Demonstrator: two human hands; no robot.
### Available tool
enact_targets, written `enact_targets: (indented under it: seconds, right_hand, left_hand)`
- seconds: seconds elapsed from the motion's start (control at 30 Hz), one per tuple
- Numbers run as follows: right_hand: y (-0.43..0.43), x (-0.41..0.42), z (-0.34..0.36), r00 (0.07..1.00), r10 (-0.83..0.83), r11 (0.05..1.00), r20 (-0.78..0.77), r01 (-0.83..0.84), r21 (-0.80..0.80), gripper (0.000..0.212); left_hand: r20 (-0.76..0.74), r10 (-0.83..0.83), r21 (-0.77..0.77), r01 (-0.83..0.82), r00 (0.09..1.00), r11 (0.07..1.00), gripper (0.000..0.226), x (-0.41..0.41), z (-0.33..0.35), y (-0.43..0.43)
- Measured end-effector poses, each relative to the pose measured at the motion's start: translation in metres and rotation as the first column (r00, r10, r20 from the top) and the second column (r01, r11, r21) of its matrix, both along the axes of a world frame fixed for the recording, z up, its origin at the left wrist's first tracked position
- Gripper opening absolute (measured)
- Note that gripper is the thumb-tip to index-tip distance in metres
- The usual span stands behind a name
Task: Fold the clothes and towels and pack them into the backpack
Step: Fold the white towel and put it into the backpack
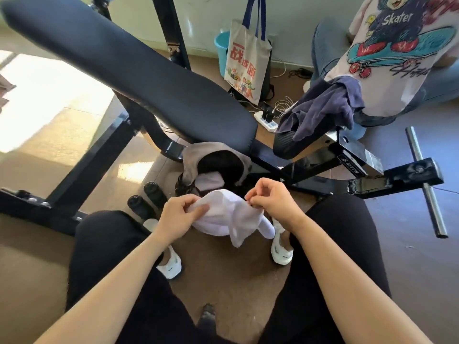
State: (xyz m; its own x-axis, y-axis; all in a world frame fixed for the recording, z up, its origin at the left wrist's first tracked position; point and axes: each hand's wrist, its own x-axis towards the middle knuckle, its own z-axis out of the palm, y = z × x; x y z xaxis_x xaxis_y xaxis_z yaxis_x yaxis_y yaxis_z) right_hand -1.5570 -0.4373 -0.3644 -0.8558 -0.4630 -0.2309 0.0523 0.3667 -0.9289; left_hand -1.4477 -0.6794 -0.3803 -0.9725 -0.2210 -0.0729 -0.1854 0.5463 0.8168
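Observation:
I sit with my knees apart above the floor. Between them hangs a white garment (227, 217), bunched and partly folded. My left hand (180, 217) grips its left edge with curled fingers. My right hand (269, 197) pinches its upper right edge. Just beyond, a grey-brown backpack (198, 155) stands on the floor under the bench with its mouth open; a pale folded cloth (210, 182) lies inside it. A dark blue-grey garment (323, 108) is draped over the bench's small seat pad at the right.
A black weight bench (139, 78) with a steel frame crosses the view ahead. Two black dumbbell ends (146, 197) lie at the left of the backpack. A tote bag (248, 58), a power strip (265, 120) and a seated person in a printed shirt (397, 53) are behind.

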Motion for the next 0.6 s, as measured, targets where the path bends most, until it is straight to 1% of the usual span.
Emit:
enact_targets:
  seconds: [0.07, 0.13, 0.17, 0.27, 0.33, 0.4, 0.43, 0.5, 0.53, 0.6]
  right_hand:
    - [-0.002, 0.003, 0.000, 1.000, -0.005, 1.000, 0.019, 0.005, -0.017, 0.021]
    - [-0.005, 0.009, -0.003, 1.000, 0.014, 1.000, 0.003, -0.014, 0.002, 0.013]
    - [-0.007, 0.014, -0.004, 0.999, 0.044, 0.999, -0.007, -0.044, 0.020, 0.015]
    - [-0.021, 0.036, -0.009, 0.978, 0.206, 0.976, -0.014, -0.204, 0.078, 0.039]
    - [-0.035, 0.057, -0.017, 0.952, 0.305, 0.948, -0.035, -0.300, 0.104, 0.046]
    - [-0.049, 0.077, -0.028, 0.936, 0.341, 0.936, -0.084, -0.329, 0.128, 0.043]
    - [-0.056, 0.084, -0.035, 0.941, 0.323, 0.941, -0.102, -0.308, 0.143, 0.040]
    - [-0.063, 0.089, -0.043, 0.963, 0.257, 0.953, -0.085, -0.238, 0.188, 0.034]
    - [-0.065, 0.088, -0.046, 0.972, 0.223, 0.955, -0.070, -0.203, 0.218, 0.028]
    - [-0.064, 0.084, -0.048, 0.987, 0.146, 0.968, -0.065, -0.130, 0.213, 0.011]
  left_hand:
    - [-0.023, 0.085, 0.016, -0.085, 0.996, 0.996, 0.010, 0.015, -0.006, -0.004]
    - [-0.044, 0.075, 0.052, -0.072, 0.996, 0.996, 0.022, 0.022, -0.003, -0.004]
    - [-0.055, 0.045, 0.057, -0.042, 0.997, 0.997, 0.026, 0.023, 0.000, -0.002]
    - [-0.065, 0.031, 0.041, -0.029, 0.997, 0.999, 0.027, 0.027, 0.004, 0.008]
    - [-0.073, 0.040, 0.027, -0.038, 0.997, 0.999, 0.029, 0.028, 0.000, 0.012]
    - [-0.080, 0.037, 0.028, -0.035, 0.996, 0.999, 0.035, 0.027, -0.004, 0.016]
    - [-0.081, 0.033, 0.023, -0.031, 0.996, 0.999, 0.037, 0.025, -0.006, 0.018]
    - [-0.059, 0.016, 0.020, -0.015, 0.998, 1.000, 0.042, 0.023, -0.008, 0.022]
    - [-0.045, 0.010, 0.025, -0.009, 0.999, 1.000, 0.046, 0.023, -0.009, 0.024]
    - [-0.038, -0.005, 0.035, 0.006, 0.999, 0.999, 0.051, 0.023, -0.013, 0.026]
